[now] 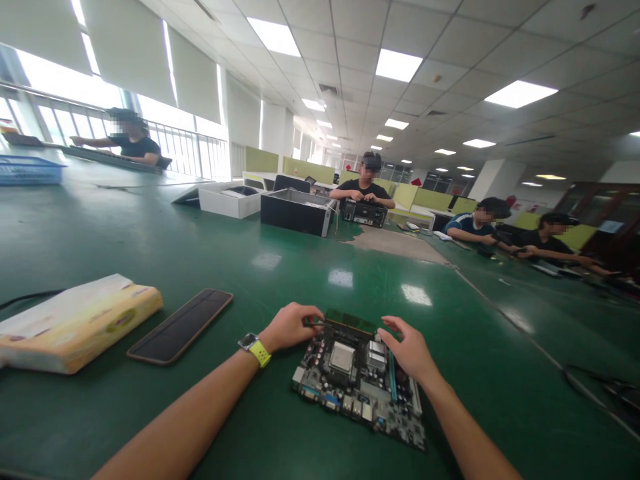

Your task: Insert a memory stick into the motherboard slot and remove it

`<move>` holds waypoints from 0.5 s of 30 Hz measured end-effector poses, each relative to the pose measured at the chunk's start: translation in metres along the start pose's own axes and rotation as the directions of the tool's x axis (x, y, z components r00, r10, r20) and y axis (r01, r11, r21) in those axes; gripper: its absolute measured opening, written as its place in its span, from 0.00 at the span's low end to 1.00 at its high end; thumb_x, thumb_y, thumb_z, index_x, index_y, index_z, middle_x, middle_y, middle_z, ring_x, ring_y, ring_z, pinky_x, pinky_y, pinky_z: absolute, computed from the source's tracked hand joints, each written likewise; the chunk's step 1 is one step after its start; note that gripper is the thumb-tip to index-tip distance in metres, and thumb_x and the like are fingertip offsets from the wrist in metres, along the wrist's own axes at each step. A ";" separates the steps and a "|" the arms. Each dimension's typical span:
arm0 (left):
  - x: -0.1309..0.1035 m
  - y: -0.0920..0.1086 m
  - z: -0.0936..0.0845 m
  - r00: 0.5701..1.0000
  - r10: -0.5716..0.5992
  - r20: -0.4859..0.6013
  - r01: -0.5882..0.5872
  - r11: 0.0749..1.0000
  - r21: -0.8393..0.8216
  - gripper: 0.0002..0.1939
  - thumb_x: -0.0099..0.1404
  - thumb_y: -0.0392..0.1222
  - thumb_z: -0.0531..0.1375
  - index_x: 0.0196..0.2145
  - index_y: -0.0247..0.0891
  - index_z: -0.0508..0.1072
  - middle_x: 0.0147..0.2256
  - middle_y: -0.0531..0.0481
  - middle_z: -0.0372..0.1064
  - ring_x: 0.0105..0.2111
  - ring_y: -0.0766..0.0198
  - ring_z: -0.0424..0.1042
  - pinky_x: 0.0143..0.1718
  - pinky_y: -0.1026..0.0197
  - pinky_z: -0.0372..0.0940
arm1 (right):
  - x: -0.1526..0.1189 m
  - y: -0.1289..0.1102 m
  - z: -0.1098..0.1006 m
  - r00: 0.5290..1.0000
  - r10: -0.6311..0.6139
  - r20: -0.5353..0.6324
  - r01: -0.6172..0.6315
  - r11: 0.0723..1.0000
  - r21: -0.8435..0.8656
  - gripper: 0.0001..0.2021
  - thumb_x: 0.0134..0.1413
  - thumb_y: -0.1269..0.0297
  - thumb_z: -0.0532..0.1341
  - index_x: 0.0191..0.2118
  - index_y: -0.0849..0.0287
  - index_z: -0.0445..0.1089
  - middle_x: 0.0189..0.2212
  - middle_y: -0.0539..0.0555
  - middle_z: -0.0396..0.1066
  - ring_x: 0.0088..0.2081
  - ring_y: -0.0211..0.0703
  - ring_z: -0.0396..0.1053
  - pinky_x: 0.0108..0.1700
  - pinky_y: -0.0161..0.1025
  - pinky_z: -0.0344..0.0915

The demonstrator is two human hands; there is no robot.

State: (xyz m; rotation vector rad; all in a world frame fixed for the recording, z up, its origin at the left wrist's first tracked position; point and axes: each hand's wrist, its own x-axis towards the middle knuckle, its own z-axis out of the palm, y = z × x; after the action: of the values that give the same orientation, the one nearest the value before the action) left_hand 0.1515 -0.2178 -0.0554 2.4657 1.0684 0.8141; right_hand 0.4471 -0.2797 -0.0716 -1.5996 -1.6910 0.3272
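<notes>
A motherboard [363, 387] lies flat on the green table, its ports facing me. Near its middle sits a square silver processor [343, 358], with a silver heatsink [377, 355] to the right. Along the board's far edge a green memory stick [351, 322] stands in or against the slots; whether it is seated I cannot tell. My left hand [293, 327], with a watch on its wrist, is pinched at the stick's left end around a thin dark object [314, 324], its kind unclear. By the stick's right end, my right hand [407, 348] has thumb and fingers apart, holding nothing visible.
Left of the board lie a phone [181, 327] and a pack of tissues [83, 323]. Farther back stand a computer case [295, 212] and a white box [230, 200]. Cables [605, 390] lie at the right. Several other people work around the table.
</notes>
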 end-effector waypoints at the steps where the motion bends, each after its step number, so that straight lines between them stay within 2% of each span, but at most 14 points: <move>1: 0.000 -0.001 0.000 1.000 0.001 -0.030 -0.001 1.000 0.002 0.09 0.58 0.41 0.59 0.36 0.39 0.76 0.28 0.53 0.72 0.27 0.67 0.68 0.30 0.67 0.60 | -0.001 -0.001 0.001 1.000 -0.006 0.025 0.006 1.000 0.014 0.20 0.50 0.52 0.58 0.46 0.58 0.70 0.44 0.58 0.73 0.46 0.50 0.70 0.50 0.45 0.64; 6: 0.000 -0.002 0.001 0.992 0.015 -0.127 -0.011 0.999 0.038 0.08 0.56 0.39 0.59 0.35 0.39 0.74 0.34 0.52 0.71 0.27 0.68 0.66 0.30 0.67 0.60 | -0.004 -0.005 0.007 0.995 -0.047 0.089 0.049 0.999 -0.023 0.20 0.50 0.56 0.59 0.47 0.58 0.70 0.46 0.57 0.72 0.48 0.50 0.68 0.53 0.47 0.61; 15: 0.000 -0.008 0.006 0.998 0.010 -0.067 -0.011 1.000 -0.006 0.13 0.56 0.38 0.59 0.41 0.42 0.74 0.42 0.52 0.72 0.29 0.67 0.68 0.32 0.66 0.62 | -0.006 -0.007 0.007 0.991 -0.080 0.111 0.086 0.995 -0.051 0.19 0.52 0.58 0.58 0.49 0.58 0.70 0.48 0.56 0.71 0.50 0.49 0.67 0.54 0.46 0.60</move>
State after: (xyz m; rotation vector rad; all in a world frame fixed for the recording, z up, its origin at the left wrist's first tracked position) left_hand 0.1513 -0.2126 -0.0643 2.4566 1.0744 0.9073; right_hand 0.4368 -0.2843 -0.0736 -1.5711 -1.8586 0.3336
